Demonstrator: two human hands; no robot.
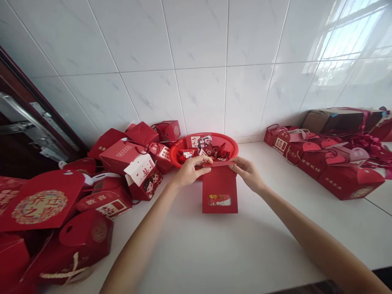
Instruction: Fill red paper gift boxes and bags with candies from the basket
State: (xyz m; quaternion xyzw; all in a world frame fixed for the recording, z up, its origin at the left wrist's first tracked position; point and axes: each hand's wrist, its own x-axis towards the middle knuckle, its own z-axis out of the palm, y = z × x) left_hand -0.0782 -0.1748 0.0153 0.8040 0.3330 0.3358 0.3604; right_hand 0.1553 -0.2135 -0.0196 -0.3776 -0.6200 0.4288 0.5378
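A small red gift box [219, 190] with a clear window stands upright on the white counter [214, 253] in front of me. My left hand [190, 170] pinches the left end of its top flap. My right hand [248, 172] pinches the right end of the same flap. Just behind the box sits a round red basket [230, 143] filled with red-wrapped sweets [206, 150].
A heap of red gift boxes and bags [122, 163] lies to the left, some on their sides. A row of closed red boxes [337, 171] lines the right, with a cardboard carton [333, 120] behind. White tiled wall [199, 61] backs the counter; a dark door [18, 134] stands far left.
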